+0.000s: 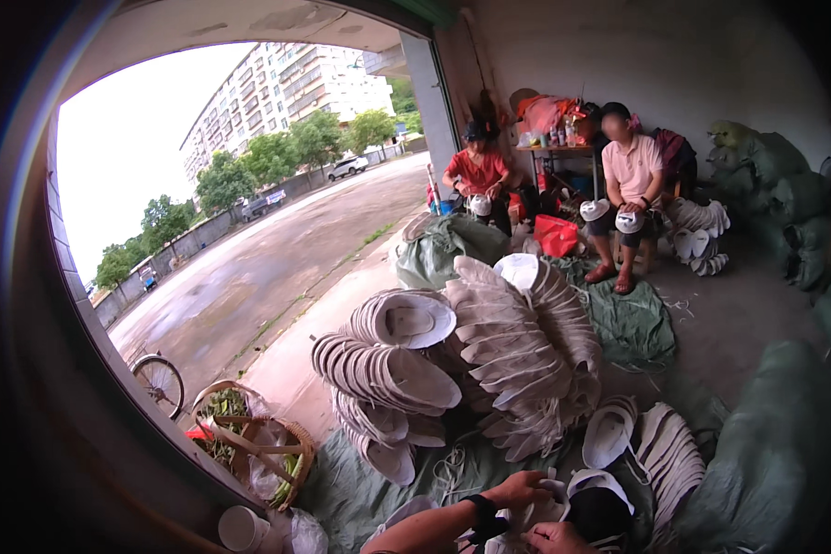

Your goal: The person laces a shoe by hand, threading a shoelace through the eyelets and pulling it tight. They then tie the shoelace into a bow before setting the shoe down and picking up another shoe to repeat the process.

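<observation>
Low in the head view, my left hand (524, 490), with a black band on the wrist, is closed on the upper side of an off-white shoe upper (548, 511). My right hand (560, 538) pinches the same piece from below, its thumb showing and its other fingers partly hidden. Just right of them, another off-white upper (600, 480) curves around a dark rounded form. A loose upper (609, 434) lies beyond my hands, beside a fanned stack of uppers (671, 462). Part of another pale piece shows under my left forearm.
Tall piles of uppers (517, 342) stand ahead on green sheeting (351, 471). A wicker basket (297, 452) and white bucket (242, 529) sit at the left. Green sacks (757, 452) bulge at the right. Two seated people handle white pieces near a table (563, 150).
</observation>
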The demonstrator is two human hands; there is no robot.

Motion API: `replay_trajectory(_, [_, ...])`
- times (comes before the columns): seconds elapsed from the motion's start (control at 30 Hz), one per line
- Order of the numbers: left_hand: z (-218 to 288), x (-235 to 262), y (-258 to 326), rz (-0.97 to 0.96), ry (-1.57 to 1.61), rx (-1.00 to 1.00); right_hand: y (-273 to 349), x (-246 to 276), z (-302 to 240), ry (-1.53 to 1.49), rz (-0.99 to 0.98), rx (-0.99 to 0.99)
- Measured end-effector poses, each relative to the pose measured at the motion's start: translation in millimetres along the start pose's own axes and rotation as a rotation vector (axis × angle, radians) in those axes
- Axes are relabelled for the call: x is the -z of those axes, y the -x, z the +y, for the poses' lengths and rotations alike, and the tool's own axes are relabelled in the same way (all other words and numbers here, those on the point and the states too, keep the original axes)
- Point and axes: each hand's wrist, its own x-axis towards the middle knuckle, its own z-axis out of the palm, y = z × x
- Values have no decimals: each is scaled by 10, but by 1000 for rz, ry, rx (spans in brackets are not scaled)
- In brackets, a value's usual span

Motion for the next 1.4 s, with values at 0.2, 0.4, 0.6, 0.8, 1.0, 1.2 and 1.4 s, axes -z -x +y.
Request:
replay_trajectory(0.2, [-81,67,-39,-50,77,15,-97,-19,-59,11,-19,59])
replay_trajectory(0.4, [-125,10,-101,-82,48,11,-84,-1,-126,81,56,119])
replay_trajectory(0.6, [-21,-90,-94,157,-134,-76,-72,75,106,-67,-7,-159])
replay_trajectory(0.8, [12,-283,238,229,-244,-222,-45,59,183,-103,-3,-166])
replay_trajectory(1.0, [132,-308,421,206,-336,-237,1,2,75,11,31,-13])
replay_trajectory(1.2, [219,-338,461,218,-401,-245,25,-54,112,-5,54,-55])
replay_trajectory(1.4, [-56,-247,297,193,-555,-498,-8,-81,104,-144,-2,-110])
